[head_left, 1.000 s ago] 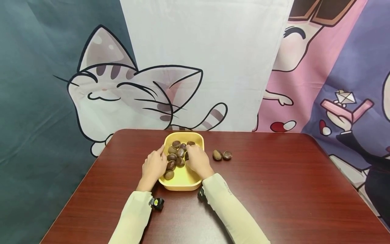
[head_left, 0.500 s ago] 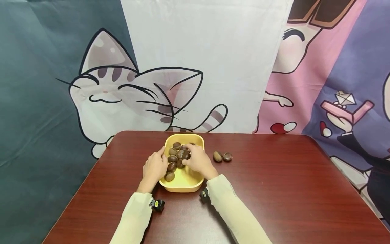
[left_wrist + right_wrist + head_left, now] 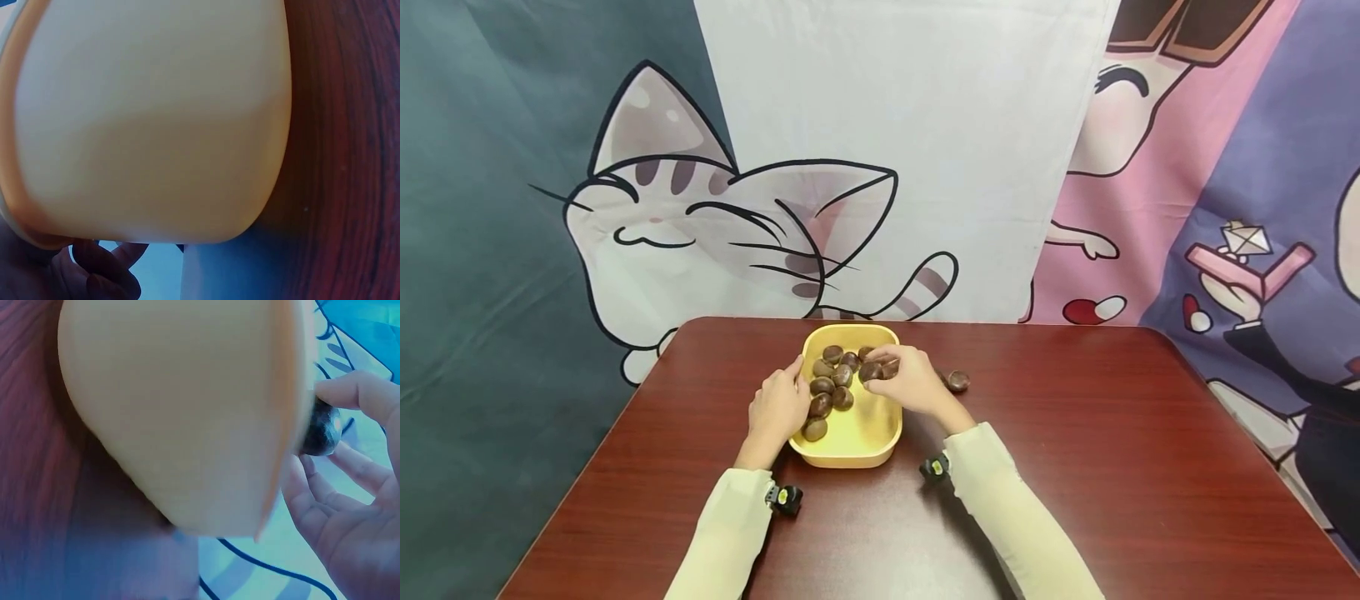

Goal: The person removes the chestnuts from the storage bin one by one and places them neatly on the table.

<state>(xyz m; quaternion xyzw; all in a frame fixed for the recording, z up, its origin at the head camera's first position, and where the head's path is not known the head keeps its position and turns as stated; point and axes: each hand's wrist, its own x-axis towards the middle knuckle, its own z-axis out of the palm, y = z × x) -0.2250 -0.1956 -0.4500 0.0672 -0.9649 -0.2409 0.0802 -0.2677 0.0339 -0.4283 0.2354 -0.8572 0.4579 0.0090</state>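
A yellow plastic basin (image 3: 850,450) stands on the table with several brown chestnuts (image 3: 822,386) in its left and far parts. At its left wall my left hand (image 3: 778,406) grips the rim; the left wrist view shows curled fingers (image 3: 103,269) beyond the basin's wall. My right hand (image 3: 917,383) is over the right rim, pinching a dark chestnut (image 3: 871,372) between thumb and fingertips. That chestnut (image 3: 324,428) also shows beside the rim in the right wrist view. Another brown chestnut (image 3: 891,368) shows by the right fingers; whether it is held I cannot tell.
Right of the basin a chestnut (image 3: 958,381) lies on the reddish-brown table (image 3: 1112,467), with a second one mostly hidden behind the right hand. A cartoon-printed cloth (image 3: 887,108) hangs behind the table's far edge.
My right hand has come up from among the chestnuts and moved right to the basin's rim, carrying a chestnut. It now partly covers the pair on the table. The left hand stays put.
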